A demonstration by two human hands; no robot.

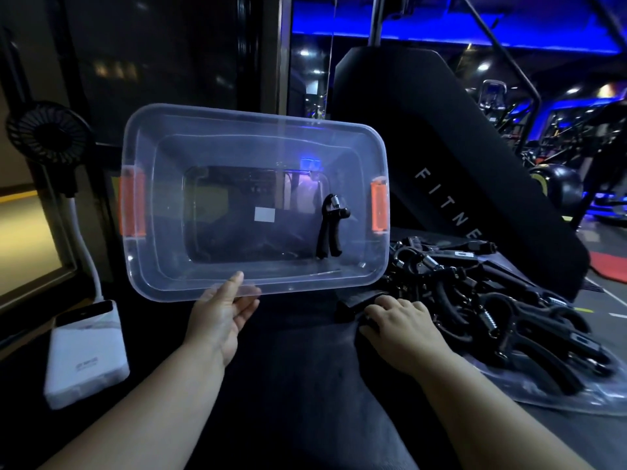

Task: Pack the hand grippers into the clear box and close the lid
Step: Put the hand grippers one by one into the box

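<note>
**Early stage of packing.** The left hand (220, 313) pinches the near rim of the clear rectangular plastic box with orange side latches (305, 279), thumb above and fingers beneath, tilting its opening toward the camera. One black spring-loaded hand gripper (328, 228) lies inside, near the right wall. The pile of black hand grippers (492, 300) lies unpacked on the dark surface (288, 368), just right of the box. The right hand (403, 330) rests at the pile's near edge; whether it grips one cannot be told. The box has no lid on.

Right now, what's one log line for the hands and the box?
left hand: holds rim of clear box | box: tilted, open, one hand gripper inside | right hand: on pile of grippers, grip unclear
</note>
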